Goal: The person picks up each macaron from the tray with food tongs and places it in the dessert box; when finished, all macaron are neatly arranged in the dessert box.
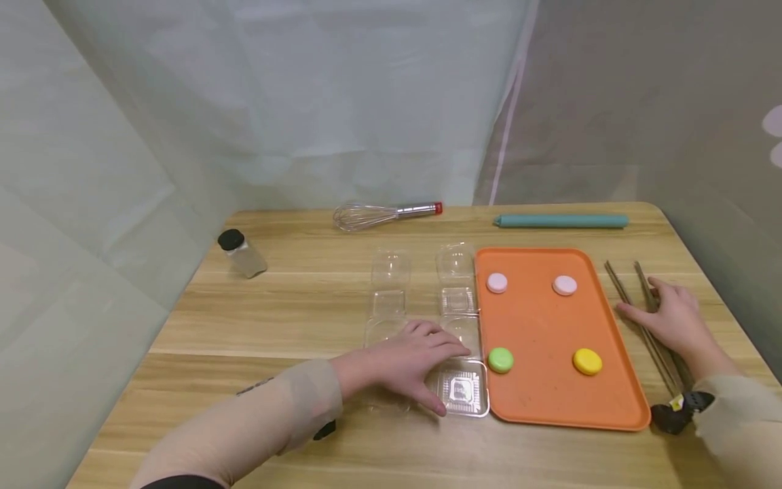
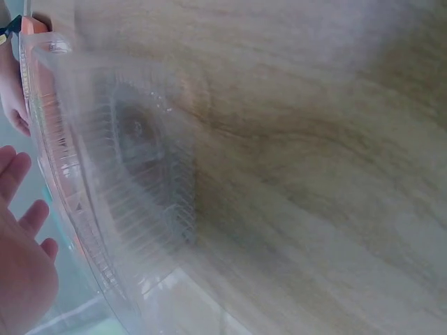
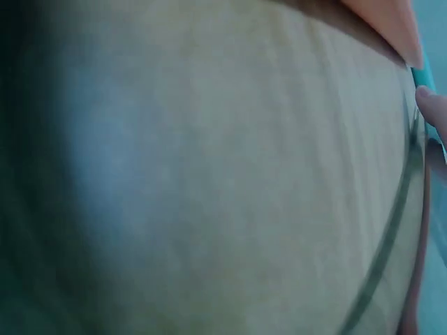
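My left hand [image 1: 408, 362] reaches over the clear plastic clamshell boxes, its fingers spread and holding nothing. One lidded-open clear box [image 1: 464, 390] lies just beyond its thumb, beside the tray; the left wrist view shows a ribbed clear box [image 2: 140, 153] near the fingers. My right hand [image 1: 675, 319] is spread over metal tongs [image 1: 623, 288], its thumb and fingers apart near the two arms. Whether it touches them, I cannot tell. On the orange tray [image 1: 540, 401] sit two pale pink macarons [image 1: 565, 285], a green macaron [image 1: 501, 360] and a yellow macaron [image 1: 588, 362].
Along the table's back edge lie a whisk [image 1: 387, 214] and a teal rolled stick [image 1: 562, 221]. A black-capped jar [image 1: 242, 253] tips over at the back left. Bare wood [image 1: 263, 319] shows left of the boxes.
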{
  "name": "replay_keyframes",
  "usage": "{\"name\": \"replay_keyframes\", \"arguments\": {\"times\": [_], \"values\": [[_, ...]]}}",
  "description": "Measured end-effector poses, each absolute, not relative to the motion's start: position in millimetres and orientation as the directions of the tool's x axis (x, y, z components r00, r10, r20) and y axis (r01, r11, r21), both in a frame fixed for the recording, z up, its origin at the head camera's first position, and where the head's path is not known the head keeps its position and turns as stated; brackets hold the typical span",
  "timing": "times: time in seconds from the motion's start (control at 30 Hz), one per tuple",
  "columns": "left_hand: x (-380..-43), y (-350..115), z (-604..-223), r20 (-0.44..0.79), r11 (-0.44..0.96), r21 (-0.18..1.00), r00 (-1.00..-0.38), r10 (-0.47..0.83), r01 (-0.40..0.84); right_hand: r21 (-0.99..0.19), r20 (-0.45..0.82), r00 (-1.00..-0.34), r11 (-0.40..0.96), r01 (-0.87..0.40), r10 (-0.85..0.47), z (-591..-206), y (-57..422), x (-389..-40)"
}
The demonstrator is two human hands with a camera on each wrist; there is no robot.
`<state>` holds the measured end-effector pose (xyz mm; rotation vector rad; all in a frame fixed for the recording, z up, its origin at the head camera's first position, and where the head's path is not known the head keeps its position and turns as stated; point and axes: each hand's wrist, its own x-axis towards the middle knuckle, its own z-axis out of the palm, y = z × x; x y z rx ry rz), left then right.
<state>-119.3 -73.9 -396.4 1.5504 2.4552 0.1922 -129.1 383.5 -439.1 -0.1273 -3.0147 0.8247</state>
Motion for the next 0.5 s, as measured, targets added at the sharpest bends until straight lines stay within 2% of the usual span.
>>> {"name": "replay_keyframes", "arguments": {"times": [0.5], "values": [[-119.4, -73.5, -398.5, -0.124, 0.43, 0.232, -0.412, 0.903, 0.872, -0.48, 0.023, -0.994, 0.874, 0.081, 0.105, -443.7, 386.8, -127.3]]}}
